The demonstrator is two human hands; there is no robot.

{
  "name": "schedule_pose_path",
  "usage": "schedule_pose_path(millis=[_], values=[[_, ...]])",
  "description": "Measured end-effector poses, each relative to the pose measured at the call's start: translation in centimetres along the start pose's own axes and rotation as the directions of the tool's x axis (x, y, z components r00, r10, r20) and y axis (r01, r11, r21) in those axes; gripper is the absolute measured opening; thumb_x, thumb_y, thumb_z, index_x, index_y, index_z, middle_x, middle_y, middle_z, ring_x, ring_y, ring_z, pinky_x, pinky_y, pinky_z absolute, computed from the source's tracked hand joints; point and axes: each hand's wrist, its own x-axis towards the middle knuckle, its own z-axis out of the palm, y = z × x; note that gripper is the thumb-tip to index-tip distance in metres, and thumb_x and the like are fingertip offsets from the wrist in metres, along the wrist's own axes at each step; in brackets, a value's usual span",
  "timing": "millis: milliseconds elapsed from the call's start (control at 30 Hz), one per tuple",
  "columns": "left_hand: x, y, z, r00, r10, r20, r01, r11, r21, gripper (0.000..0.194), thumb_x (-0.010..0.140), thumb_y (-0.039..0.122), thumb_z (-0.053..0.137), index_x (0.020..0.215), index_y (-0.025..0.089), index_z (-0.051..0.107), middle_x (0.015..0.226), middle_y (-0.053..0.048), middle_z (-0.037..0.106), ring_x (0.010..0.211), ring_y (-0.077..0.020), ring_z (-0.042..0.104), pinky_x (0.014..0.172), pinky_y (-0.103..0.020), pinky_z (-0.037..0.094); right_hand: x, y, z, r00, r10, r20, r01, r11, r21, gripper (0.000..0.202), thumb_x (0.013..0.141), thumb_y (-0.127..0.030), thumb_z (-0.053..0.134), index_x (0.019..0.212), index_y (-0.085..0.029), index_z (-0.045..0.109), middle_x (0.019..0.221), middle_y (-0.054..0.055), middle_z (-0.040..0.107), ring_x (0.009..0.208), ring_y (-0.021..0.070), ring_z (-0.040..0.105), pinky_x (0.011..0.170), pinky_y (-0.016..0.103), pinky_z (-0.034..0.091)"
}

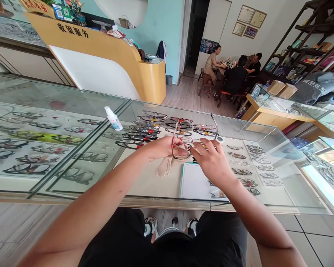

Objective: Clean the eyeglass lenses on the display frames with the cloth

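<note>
Above the glass counter, my left hand [167, 147] is closed on a pair of eyeglasses [173, 142] and a pale beige cloth [164, 167], which hangs below the fingers. The thumb presses the cloth against one lens. My right hand [211, 159] is curled at the other side of the same eyeglasses, its fingers around the frame and partly hiding it. Both temples of the glasses are unfolded and point up and away from me. A white spray bottle [113, 119] stands on the glass to the left of my hands.
Rows of eyeglasses [140, 135] lie inside the glass display counter [144, 191]. A white sheet or pad [194, 181] is near its front edge. Beyond stand a wooden cashier desk [153, 81] and several people seated at a table [230, 66]. Boxes [286, 91] sit on another counter at right.
</note>
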Motion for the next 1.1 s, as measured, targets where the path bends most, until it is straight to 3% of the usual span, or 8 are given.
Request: schedule_pose_path(millis=[200,433,733,1100], values=[[0.5,-0.4,0.6,1.0,0.02,0.007,-0.02,1.0,-0.001,0.056,0.064,0.066,0.097,0.073,0.016,0.071,0.075,-0.002,0.063,0.073,-0.0169,0.055,0.066,-0.029,0.042,0.0,0.4,0.2,0.999,0.041,-0.023,-0.041,0.999,0.013,0.022,0.108,-0.01,0.061,0.122,-0.02,0.075,0.135,0.009,0.078,0.136,0.0329,0.056,0.109,0.049,0.04],[0.1,0.4,0.4,0.998,0.003,0.058,0.003,0.995,-0.104,0.057,0.06,0.064,0.1,0.081,0.016,0.079,0.085,-0.005,0.074,0.083,-0.0202,0.064,0.078,-0.03,0.051,0.1,0.4,0.1,0.999,0.046,-0.016,-0.045,0.999,0.021,0.023,0.107,-0.009,0.061,0.121,-0.021,0.075,0.135,0.01,0.078,0.136,0.0334,0.056,0.108,0.05,0.04],[0.2,-0.3,0.1,0.981,-0.035,0.191,0.062,0.989,-0.135,0.055,0.052,0.05,0.106,0.065,0.016,0.065,0.066,0.002,0.056,0.063,-0.0112,0.047,0.056,-0.022,0.035,0.0,0.4,0.3,1.0,-0.011,-0.021,0.011,1.0,-0.001,0.022,0.106,-0.009,0.061,0.118,-0.018,0.077,0.137,0.01,0.077,0.138,0.033,0.054,0.11,0.049,0.042],[1.0,-1.4,1.1,0.989,0.039,0.14,-0.019,0.99,-0.14,0.059,0.056,0.053,0.105,0.067,0.018,0.059,0.069,0.002,0.05,0.066,-0.0118,0.045,0.056,-0.024,0.034,0.0,-0.4,0.9,0.996,-0.083,-0.039,0.084,0.996,0.002,0.025,0.106,-0.008,0.059,0.12,-0.017,0.078,0.128,0.012,0.077,0.137,0.0322,0.057,0.114,0.05,0.045]])
